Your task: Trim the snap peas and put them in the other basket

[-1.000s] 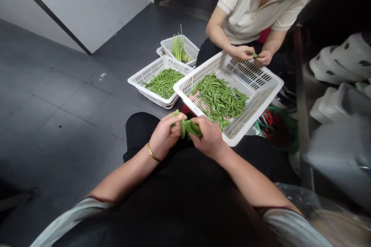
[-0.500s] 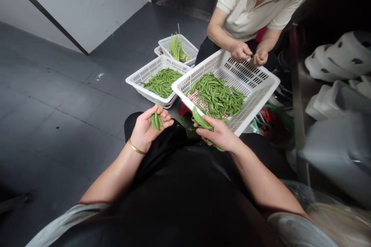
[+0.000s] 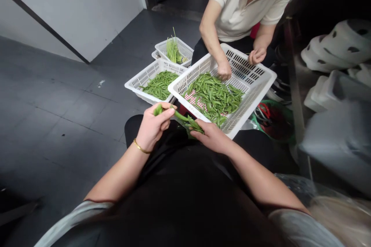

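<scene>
My left hand (image 3: 158, 121), with a gold bracelet at the wrist, is closed on green pea pods (image 3: 158, 109). Its thumb and finger pinch the end of a pod (image 3: 180, 115) that stretches across to my right hand (image 3: 211, 136). That hand is closed around several pods (image 3: 194, 124) at the near edge of a large white plastic basket (image 3: 179, 102). Loose pea pods (image 3: 214, 94) cover part of the basket's floor. Some of the pods in my hands are hidden by my fingers.
A person in a cream shirt (image 3: 239, 11) sits opposite, one hand (image 3: 224, 70) in the large basket. Left of it stands a second white basket (image 3: 133, 84) with pods; behind, a smaller basket (image 3: 189, 48) holds long green stalks (image 3: 172, 50). Grey bins (image 3: 336, 142) stand at right.
My left hand has turned over and come toward my right hand, now pinching a pod between them. The other person's one hand has reached down into the basket.
</scene>
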`<state>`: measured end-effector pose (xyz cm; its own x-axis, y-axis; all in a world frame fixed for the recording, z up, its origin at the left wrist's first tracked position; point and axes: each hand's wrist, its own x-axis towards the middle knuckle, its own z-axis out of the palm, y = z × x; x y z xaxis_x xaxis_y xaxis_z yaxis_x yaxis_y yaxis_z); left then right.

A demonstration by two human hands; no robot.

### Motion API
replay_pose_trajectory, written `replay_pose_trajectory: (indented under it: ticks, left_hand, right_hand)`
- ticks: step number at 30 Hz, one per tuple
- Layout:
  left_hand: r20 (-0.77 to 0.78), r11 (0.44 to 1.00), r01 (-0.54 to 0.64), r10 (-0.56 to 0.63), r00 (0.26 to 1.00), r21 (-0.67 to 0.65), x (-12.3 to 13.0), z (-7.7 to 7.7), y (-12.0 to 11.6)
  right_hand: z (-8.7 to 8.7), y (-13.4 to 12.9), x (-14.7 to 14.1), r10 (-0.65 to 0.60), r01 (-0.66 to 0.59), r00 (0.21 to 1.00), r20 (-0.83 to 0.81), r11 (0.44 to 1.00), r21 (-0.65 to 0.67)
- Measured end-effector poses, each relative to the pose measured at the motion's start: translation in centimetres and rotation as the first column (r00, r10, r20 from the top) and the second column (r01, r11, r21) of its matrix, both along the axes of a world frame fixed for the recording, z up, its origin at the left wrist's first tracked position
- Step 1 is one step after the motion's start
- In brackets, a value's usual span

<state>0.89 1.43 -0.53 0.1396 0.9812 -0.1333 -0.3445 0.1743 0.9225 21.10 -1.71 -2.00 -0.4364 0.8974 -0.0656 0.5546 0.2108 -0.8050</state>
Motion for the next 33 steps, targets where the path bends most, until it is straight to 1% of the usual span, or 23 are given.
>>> replay_pose_trajectory:
  ticks: [2, 3, 5, 6, 7, 9, 12, 15, 18, 20, 22, 23, 25, 27, 28, 29, 30, 32, 33]
  left_hand:
    - [0.068, 1.000, 0.024, -0.023, 0.997, -0.016, -0.7, -0.1, 0.2]
    - [0.085, 0.997, 0.066, -0.062, 0.994, -0.038, -0.9, -0.2, 0.2]
    - [0.098, 0.978, 0.186, -0.177, 0.979, -0.098, -0.9, -0.5, 0.0]
    - [0.100, 0.960, 0.249, -0.237, 0.966, -0.128, -0.8, -0.6, -0.2]
    - [0.101, 0.939, 0.305, -0.292, 0.951, -0.156, -0.6, -0.7, -0.4]
    - [0.105, 0.903, 0.383, -0.369, 0.923, -0.193, -0.1, -0.8, -0.8]
    - [0.118, 0.879, 0.422, -0.405, 0.906, -0.220, 0.4, -0.6, -1.1]
    - [0.124, 0.873, 0.418, -0.399, 0.908, -0.250, 0.5, -0.5, -1.2]
    - [0.143, 0.882, 0.375, -0.348, 0.927, -0.284, 0.8, -0.7, -1.4]
    - [0.194, 0.893, 0.340, -0.292, 0.936, -0.296, 1.2, -1.0, -1.5]
    - [0.236, 0.906, 0.296, -0.230, 0.944, -0.302, 1.4, -1.3, -1.4]
    - [0.239, 0.919, 0.254, -0.185, 0.953, -0.301, 1.2, -1.5, -1.2]
    - [0.204, 0.953, 0.126, -0.070, 0.976, -0.276, 0.5, -1.8, -0.7]
    - [0.136, 0.977, -0.028, 0.057, 0.989, -0.211, -0.7, -1.8, -0.1]
    - [0.100, 0.982, -0.095, 0.113, 0.989, -0.164, -1.3, -1.7, 0.1]
    - [0.064, 0.982, -0.151, 0.159, 0.985, -0.112, -1.8, -1.6, 0.2]
    - [0.028, 0.978, -0.198, 0.200, 0.979, -0.059, -2.1, -1.4, 0.3]
    - [-0.046, 0.968, -0.249, 0.250, 0.967, 0.033, -2.5, -1.0, 0.1]
    - [-0.090, 0.967, -0.245, 0.250, 0.964, 0.069, -2.5, -0.7, -0.1]
  right_hand:
    - [-0.3, 0.2, 0.7, -0.077, 0.070, 0.990, -0.115, 0.995, -0.067]
    - [-0.3, 0.4, 1.0, -0.143, 0.121, 0.972, -0.187, 0.985, -0.122]
    - [-0.1, 0.6, 1.1, -0.272, 0.204, 0.908, -0.318, 0.951, -0.231]
    - [0.1, 0.7, 0.9, -0.312, 0.226, 0.876, -0.367, 0.939, -0.258]
    - [0.3, 0.8, 0.7, -0.326, 0.238, 0.856, -0.401, 0.938, -0.253]
    - [0.9, 1.0, 0.0, -0.290, 0.247, 0.863, -0.413, 0.956, -0.156]
    - [1.5, 1.2, -0.8, -0.166, 0.197, 0.934, -0.316, 0.978, 0.067]
    - [1.6, 1.3, -1.2, -0.078, 0.121, 0.983, -0.165, 0.955, 0.270]
    - [1.1, 1.2, -1.7, -0.075, 0.064, 0.997, 0.009, 0.902, 0.428]
    - [0.7, 1.0, -2.1, -0.108, 0.056, 0.991, 0.084, 0.877, 0.477]
    - [0.5, 0.8, -2.3, -0.156, 0.087, 0.983, 0.096, 0.861, 0.502]
    - [0.6, 0.6, -2.1, -0.191, 0.125, 0.979, 0.077, 0.848, 0.515]
    - [1.0, 0.5, -1.3, -0.290, 0.243, 0.957, 0.003, 0.809, 0.536]
    - [1.6, 0.4, -0.1, -0.397, 0.370, 0.915, -0.070, 0.758, 0.537]
    - [2.0, 0.4, 0.6, -0.432, 0.411, 0.897, -0.090, 0.743, 0.528]
    - [2.2, 0.4, 1.2, -0.450, 0.432, 0.888, -0.095, 0.745, 0.508]
    - [2.4, 0.4, 1.5, -0.450, 0.436, 0.888, -0.093, 0.761, 0.480]
    - [2.6, 0.5, 1.5, -0.400, 0.397, 0.913, -0.084, 0.821, 0.409]
    - [2.6, 0.5, 1.1, -0.348, 0.351, 0.934, -0.078, 0.858, 0.376]
